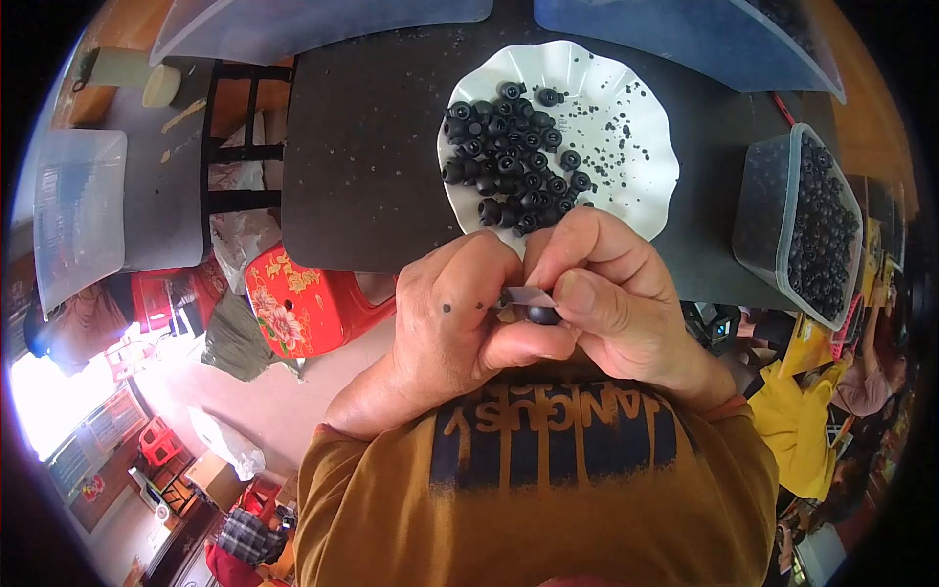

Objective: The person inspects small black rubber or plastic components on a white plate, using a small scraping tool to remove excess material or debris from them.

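In front of my chest, both hands are drawn together just below the plate's near edge. My left hand is closed around a small black rounded part, whose smooth end shows between the fingers. Pinched in my right hand is a thin, flat, blade-like piece, which lies against the black part. Small black specks stick to the back of my left hand. Beyond the hands, a white scalloped plate bears a heap of similar black parts on its left side and scattered black crumbs on its right.
The plate stands on a dark table. A clear plastic tub full of small black pieces is at the right. Large translucent bins line the far side. A red stool with a floral pattern stands at the left.
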`<action>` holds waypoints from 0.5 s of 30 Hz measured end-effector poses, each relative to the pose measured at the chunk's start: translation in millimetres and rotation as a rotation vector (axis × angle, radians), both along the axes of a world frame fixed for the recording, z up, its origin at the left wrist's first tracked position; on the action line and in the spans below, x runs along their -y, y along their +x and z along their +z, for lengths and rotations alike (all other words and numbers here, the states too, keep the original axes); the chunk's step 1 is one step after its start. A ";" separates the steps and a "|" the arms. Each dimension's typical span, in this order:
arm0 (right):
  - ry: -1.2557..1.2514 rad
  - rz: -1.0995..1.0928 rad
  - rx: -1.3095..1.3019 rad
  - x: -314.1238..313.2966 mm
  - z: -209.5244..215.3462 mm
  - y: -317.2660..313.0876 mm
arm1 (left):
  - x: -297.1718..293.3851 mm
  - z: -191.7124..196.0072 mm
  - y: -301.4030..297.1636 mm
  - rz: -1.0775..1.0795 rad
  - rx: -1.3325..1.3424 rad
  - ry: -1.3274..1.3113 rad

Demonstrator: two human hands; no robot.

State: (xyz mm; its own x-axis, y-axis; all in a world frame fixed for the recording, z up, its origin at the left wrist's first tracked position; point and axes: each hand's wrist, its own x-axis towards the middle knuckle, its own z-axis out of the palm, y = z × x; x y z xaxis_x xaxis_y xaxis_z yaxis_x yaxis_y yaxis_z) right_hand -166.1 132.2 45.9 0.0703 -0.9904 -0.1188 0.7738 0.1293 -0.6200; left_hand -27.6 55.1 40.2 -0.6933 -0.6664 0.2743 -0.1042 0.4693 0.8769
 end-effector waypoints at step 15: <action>0.067 -0.032 -0.040 -0.5 -2.4 -0.9 | -4.8 -5.7 -2.4 0.047 0.018 0.017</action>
